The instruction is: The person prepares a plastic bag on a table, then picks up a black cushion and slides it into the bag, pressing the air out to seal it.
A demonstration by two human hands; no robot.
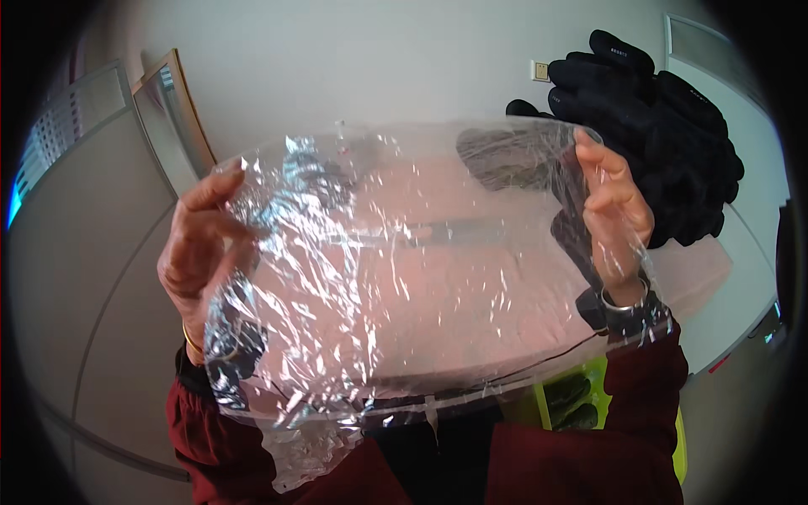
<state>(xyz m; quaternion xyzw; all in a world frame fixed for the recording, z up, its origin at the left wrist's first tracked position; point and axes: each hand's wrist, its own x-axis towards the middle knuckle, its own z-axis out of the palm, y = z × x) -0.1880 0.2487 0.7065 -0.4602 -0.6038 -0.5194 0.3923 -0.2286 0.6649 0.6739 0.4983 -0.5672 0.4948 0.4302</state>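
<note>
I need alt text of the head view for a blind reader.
Left hand and right hand hold up crinkled clear plastic before a pink table, with black things piled at upper right and a green bin at lower right.

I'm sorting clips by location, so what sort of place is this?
Probably an indoor packing or sorting spot, though I can't be sure: clear plastic is held up, a big black pile sits behind, and a green bin holds dark items.

The clear plastic film [337,311] is glossy and crinkled; the black pile [665,143] looks like matt cloth.
</note>
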